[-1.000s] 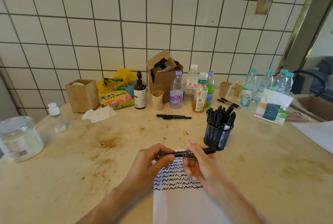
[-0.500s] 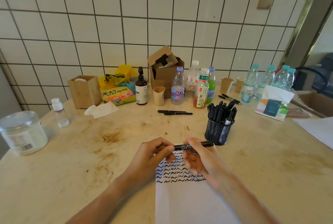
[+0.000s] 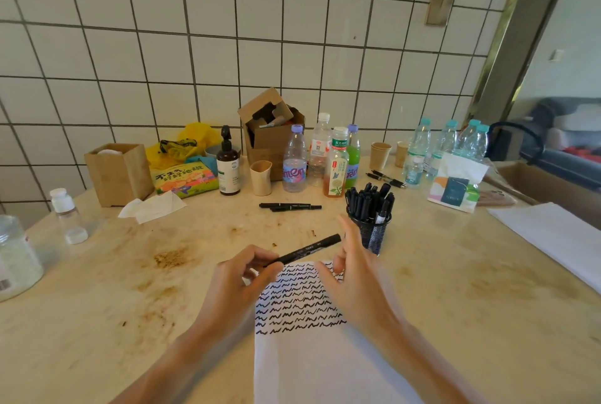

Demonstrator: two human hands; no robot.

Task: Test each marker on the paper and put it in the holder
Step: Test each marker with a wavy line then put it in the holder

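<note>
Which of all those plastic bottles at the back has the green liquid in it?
The green bottle with the purple cap, standing rightmost in the middle cluster, behind the amber tea bottle. The others in that cluster hold clear or amber liquid.

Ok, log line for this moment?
left hand: holds marker | right hand: open, off it | holder: nearly full

The black marker (image 3: 305,250) was capped and was held above the top edge of the paper, tilted up toward the right. Its left end was hidden in the fingers. The white paper (image 3: 325,368) lay flat on the table, and its upper part was covered with rows of black wavy lines. The black mesh holder (image 3: 374,234) stood upright just beyond the paper's upper right corner, filled with many black markers. Two more black markers (image 3: 289,207) lay side by side further back.
</note>
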